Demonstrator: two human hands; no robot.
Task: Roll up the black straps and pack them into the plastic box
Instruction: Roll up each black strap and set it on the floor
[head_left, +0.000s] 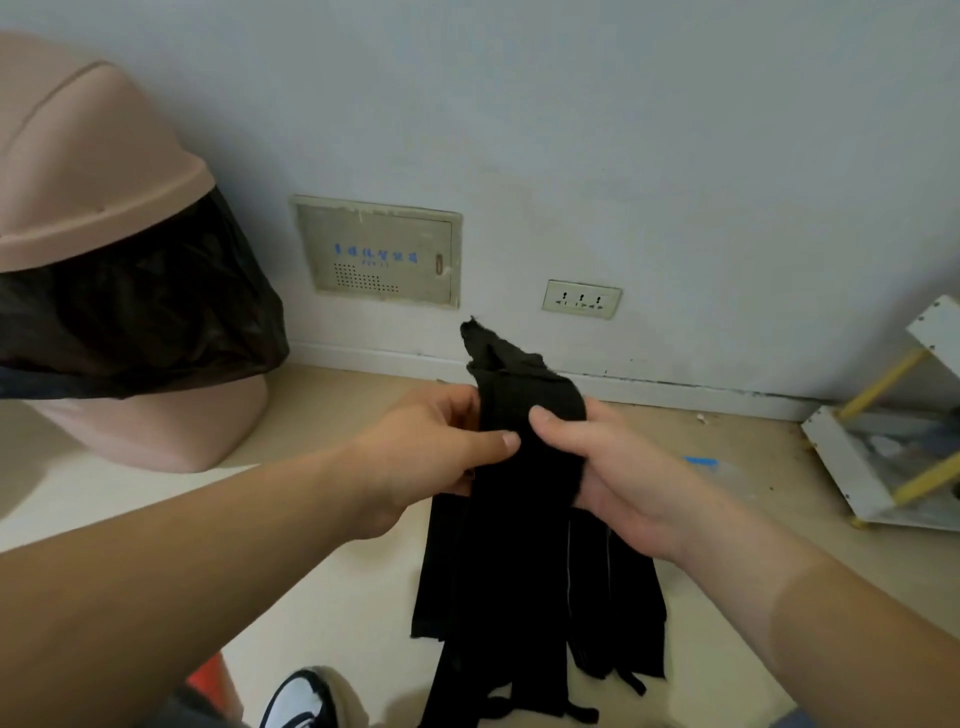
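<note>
Head view, then: where were the black straps (519, 525)?
— Bunched together and held up over the floor (332, 571), between both hands. Their upper part was clamped there, with a frayed end poking up past the fingers. The loose lengths hung down toward the bottom edge of the view, near a black-and-white shoe (298, 699).

How did the left hand (426, 452) have them?
— It gripped the bundle's left edge, thumb laid across the front, fingers curled behind.

And the right hand (613, 467)?
— Closed round the right edge. Its thumb pressed on the front just beside the left thumb, and its fingers wrapped round the back, their tips showing at the bundle's upper right.

Did the hanging ends reach the floor?
— I could not tell from this angle.

What stood around?
— A pink bin (93, 171) lined with a black bag (140, 312) stood at the floor's left edge by the wall (623, 130). Low on that wall, behind the straps, were a beige panel (376, 252) and a socket (581, 299). A white rack (836, 457) with yellow bars stood at the floor's right edge.
</note>
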